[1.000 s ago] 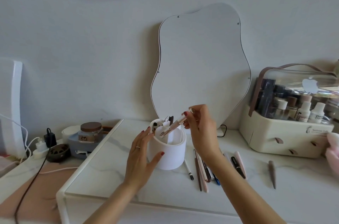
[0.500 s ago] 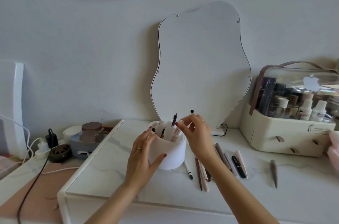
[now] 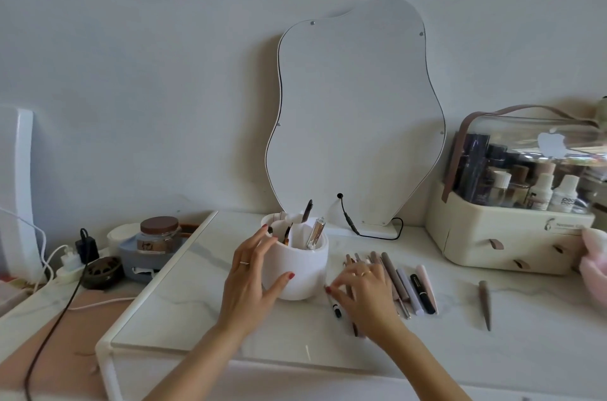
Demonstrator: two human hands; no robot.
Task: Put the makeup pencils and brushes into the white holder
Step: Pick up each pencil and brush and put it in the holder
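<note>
Left hand (image 3: pixel 253 272) cups the white holder (image 3: pixel 297 266), fingers curled round its wall. Right hand (image 3: pixel 364 289) lies on the loose pencils and brushes (image 3: pixel 399 279) just beside it, fingers spread; no pinch visible. Next pickup step: close on one, lift it leftward over the rim.

Left hand (image 3: pixel 251 272) steadies white holder (image 3: pixel 300 269); right hand (image 3: pixel 363 289) covers pencils (image 3: pixel 407 282).
</note>
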